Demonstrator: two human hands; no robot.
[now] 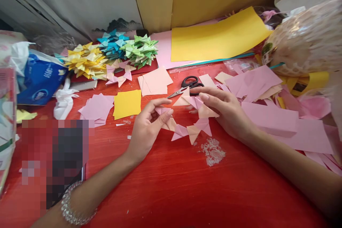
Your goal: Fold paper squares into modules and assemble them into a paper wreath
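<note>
Although it is partly obscured, a curved chain of folded pink and peach paper (193,131) is located over the red surface (160,192), between the two hands. The left hand (145,126) has its grip closed, thumb and fingers pinching the chain's left end; the right hand (229,110) has its grip closed on the opposite side. Black-handled scissors (184,88) lie just beyond, blades pointing left. Peach squares (157,81), yellow squares (127,104) and pink squares (96,108) are stacked farther left. Behind these stand noted a yellow bundle (85,60), blue bundle (112,44) and green bundle (141,50) of folded paper.
</note>
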